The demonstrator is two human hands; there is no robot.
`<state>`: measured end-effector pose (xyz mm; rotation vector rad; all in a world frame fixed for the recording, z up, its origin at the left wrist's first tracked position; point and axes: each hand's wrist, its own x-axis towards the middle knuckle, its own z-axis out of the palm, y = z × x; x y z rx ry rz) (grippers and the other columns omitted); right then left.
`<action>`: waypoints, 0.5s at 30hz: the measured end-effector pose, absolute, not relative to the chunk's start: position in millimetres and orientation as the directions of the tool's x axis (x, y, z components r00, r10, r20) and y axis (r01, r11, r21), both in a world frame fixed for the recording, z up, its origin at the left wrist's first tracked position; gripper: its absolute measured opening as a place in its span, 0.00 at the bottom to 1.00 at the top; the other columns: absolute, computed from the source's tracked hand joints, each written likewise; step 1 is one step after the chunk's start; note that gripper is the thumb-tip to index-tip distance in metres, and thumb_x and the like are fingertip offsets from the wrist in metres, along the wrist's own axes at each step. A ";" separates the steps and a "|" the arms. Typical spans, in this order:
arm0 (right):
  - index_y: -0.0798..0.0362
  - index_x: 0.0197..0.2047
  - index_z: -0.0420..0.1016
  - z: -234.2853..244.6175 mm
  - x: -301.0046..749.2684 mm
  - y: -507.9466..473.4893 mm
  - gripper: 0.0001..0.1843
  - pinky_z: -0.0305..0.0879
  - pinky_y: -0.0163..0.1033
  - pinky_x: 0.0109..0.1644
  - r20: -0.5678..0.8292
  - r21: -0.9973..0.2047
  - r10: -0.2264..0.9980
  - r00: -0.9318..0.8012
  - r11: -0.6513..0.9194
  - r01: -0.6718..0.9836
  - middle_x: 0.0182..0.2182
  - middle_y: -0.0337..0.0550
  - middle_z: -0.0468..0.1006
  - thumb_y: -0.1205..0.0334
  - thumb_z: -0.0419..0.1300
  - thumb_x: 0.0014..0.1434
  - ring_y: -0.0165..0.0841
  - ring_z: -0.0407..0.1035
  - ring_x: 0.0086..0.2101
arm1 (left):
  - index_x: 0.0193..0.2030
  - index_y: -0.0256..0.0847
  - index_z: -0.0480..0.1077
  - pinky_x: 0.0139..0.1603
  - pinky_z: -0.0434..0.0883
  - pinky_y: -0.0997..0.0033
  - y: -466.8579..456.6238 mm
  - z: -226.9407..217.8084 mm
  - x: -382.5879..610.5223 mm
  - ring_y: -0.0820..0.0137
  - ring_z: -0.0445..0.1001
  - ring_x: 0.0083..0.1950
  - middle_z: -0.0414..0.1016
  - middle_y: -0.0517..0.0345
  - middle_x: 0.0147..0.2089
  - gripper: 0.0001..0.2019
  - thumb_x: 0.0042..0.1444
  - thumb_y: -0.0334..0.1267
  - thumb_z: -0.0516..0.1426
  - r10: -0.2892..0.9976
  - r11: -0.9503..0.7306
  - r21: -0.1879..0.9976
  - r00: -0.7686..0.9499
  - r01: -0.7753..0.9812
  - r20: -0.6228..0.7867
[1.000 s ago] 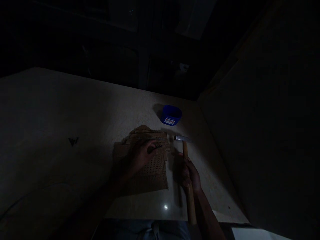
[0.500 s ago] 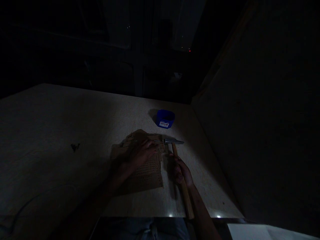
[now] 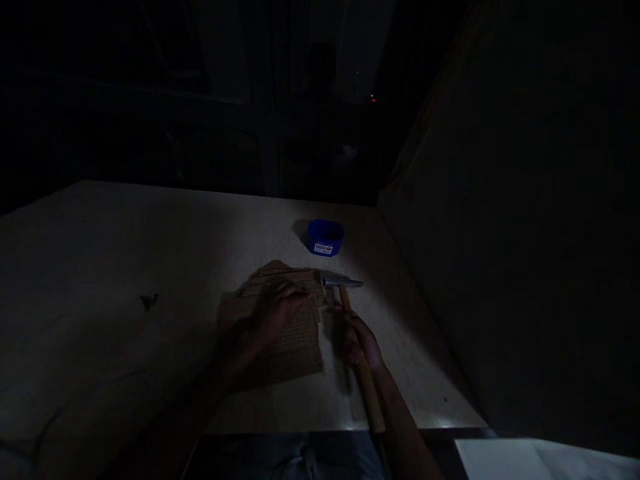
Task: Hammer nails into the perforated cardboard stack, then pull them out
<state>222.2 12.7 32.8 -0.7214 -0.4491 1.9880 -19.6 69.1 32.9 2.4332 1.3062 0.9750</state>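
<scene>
My right hand (image 3: pixel 361 343) is wrapped around the wooden handle of a hammer (image 3: pixel 369 390). The hammer's metal head (image 3: pixel 343 283) is just off the right edge of a worn cardboard stack (image 3: pixel 295 360), which is dotted with rows of small holes. Over the upper part of the cardboard, my left hand (image 3: pixel 281 308) has its fingers drawn together in a pinch. Whatever lies between those fingertips is too small and dark to make out.
Beyond the hammer stands a blue plastic tub (image 3: pixel 325 239) with a white label. Small dark pieces, perhaps nails, lie in a little heap (image 3: pixel 149 302) on the pale table (image 3: pixel 190 240). A dark upright panel (image 3: pixel 500 267) borders the right side, and a thin cable (image 3: pixel 47 427) lies at lower left.
The view has shifted slightly. My left fingers are drawn closer together over the cardboard. My right hand keeps the hammer in nearly the same place.
</scene>
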 end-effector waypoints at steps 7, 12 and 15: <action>0.51 0.49 0.73 36.3 221.4 11.8 0.20 0.48 0.24 0.09 -0.302 -0.570 0.871 -0.386 -0.490 -0.659 0.14 0.22 0.61 0.56 0.70 0.55 0.21 0.51 0.09 | 0.55 0.56 0.78 0.52 0.74 0.60 64.1 37.8 -19.6 0.65 0.75 0.49 0.80 0.56 0.49 0.20 0.61 0.28 0.59 0.808 -0.568 0.410 0.391 0.714 0.440; 0.51 0.49 0.71 32.9 223.5 14.0 0.22 0.48 0.24 0.09 -0.279 -0.585 0.868 -0.410 -0.492 -0.645 0.15 0.21 0.61 0.54 0.70 0.55 0.20 0.49 0.09 | 0.57 0.54 0.76 0.54 0.74 0.60 66.9 28.1 -20.4 0.65 0.75 0.50 0.80 0.55 0.50 0.22 0.61 0.26 0.57 0.798 -0.588 0.430 0.405 0.685 0.446; 0.50 0.49 0.71 29.5 224.4 15.8 0.22 0.48 0.24 0.09 -0.264 -0.616 0.872 -0.412 -0.481 -0.623 0.15 0.21 0.60 0.53 0.70 0.55 0.20 0.48 0.09 | 0.60 0.51 0.74 0.57 0.73 0.58 67.8 26.9 -19.4 0.64 0.76 0.53 0.80 0.54 0.51 0.22 0.63 0.28 0.56 0.806 -0.581 0.454 0.401 0.675 0.435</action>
